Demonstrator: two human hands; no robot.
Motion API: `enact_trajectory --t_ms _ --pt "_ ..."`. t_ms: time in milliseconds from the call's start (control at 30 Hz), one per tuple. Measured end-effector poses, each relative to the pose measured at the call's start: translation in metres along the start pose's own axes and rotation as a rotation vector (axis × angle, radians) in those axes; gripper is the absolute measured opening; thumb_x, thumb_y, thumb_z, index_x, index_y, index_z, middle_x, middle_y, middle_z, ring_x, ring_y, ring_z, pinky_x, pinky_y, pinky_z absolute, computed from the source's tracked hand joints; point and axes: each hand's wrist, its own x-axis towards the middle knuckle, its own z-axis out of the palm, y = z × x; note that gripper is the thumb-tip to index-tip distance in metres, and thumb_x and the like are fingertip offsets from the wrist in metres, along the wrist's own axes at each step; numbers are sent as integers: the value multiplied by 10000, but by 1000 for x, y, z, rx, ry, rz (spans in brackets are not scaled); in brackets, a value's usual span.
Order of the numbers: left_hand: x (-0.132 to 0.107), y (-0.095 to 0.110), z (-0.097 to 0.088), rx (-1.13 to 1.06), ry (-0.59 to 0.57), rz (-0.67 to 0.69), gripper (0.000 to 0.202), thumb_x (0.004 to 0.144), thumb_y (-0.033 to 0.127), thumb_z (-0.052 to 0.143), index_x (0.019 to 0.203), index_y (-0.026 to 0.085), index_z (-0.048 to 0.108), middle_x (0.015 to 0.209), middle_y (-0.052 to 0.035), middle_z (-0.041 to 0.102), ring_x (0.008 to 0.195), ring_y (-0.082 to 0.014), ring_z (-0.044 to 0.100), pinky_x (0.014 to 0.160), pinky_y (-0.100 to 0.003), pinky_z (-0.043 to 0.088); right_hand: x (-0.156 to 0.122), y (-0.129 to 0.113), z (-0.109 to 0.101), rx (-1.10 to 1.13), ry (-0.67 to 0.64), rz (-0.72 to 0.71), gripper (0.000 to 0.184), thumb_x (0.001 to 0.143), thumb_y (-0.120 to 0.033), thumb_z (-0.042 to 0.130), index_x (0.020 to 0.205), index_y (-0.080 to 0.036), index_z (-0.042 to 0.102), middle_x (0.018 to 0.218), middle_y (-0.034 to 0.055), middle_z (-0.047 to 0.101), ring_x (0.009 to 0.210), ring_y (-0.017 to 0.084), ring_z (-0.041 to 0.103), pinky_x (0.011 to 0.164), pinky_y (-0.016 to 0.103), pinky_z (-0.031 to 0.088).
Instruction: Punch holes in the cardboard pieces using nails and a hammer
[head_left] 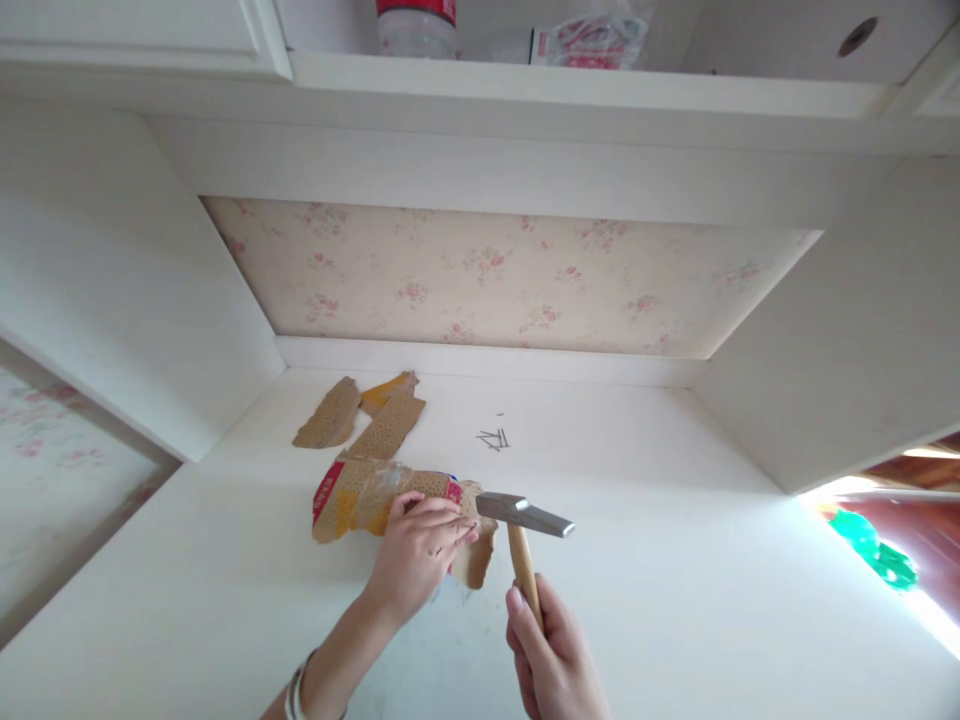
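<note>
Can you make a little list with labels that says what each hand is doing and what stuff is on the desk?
left hand: pressed flat on the cardboard piece
right hand: gripping the hammer by its wooden handle
hammer head: metal, beside the cardboard's right end
nails: small loose pile farther back on the desk
cardboard scraps: torn bits behind the held piece

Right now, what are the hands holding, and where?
The right hand grips a hammer by its wooden handle. The left hand presses flat on torn cardboard, not gripping it.
</note>
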Motion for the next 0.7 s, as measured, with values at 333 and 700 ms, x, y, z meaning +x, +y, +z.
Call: enact_trajectory --t_ms 333,700 --pt "2 2 -3 17 -8 16 186 950 277 563 990 336 736 907 29 776 950 -178 669 892 -386 351 -4 16 -6 -91 41 -13 536 739 -710 640 666 -226 423 484 -121 293 385 28 190 358 167 112" --pt "1 2 -3 5 -8 18 205 913 211 619 1020 351 725 943 55 770 976 -173 651 911 -394 329 0 25 -7 -136 62 -43 536 755 -728 602 674 -224 439 463 -114 327 383 37 241 375 172 142"
